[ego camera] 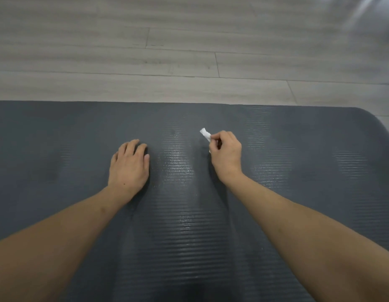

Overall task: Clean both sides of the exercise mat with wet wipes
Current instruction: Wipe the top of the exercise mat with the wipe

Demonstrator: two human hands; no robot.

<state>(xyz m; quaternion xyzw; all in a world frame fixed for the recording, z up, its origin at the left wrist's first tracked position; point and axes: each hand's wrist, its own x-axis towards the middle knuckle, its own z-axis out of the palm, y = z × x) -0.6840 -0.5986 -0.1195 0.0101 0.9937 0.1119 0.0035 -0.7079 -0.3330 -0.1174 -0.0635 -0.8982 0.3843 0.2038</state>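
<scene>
A dark grey ribbed exercise mat (298, 162) lies flat on the floor and fills the lower two thirds of the view. Wet, shiny streaks run down its middle between my hands. My left hand (129, 165) rests palm down on the mat, fingers loosely bent, holding nothing. To its right, my right hand (226, 156) pinches a small crumpled white wet wipe (205, 134), which sticks out from my fingers toward the upper left, just above the mat surface.
Light grey wood-look floor planks (189, 51) stretch beyond the mat's far edge. The mat's rounded corner (372, 115) shows at the right. A blurred pale object sits at the top right corner.
</scene>
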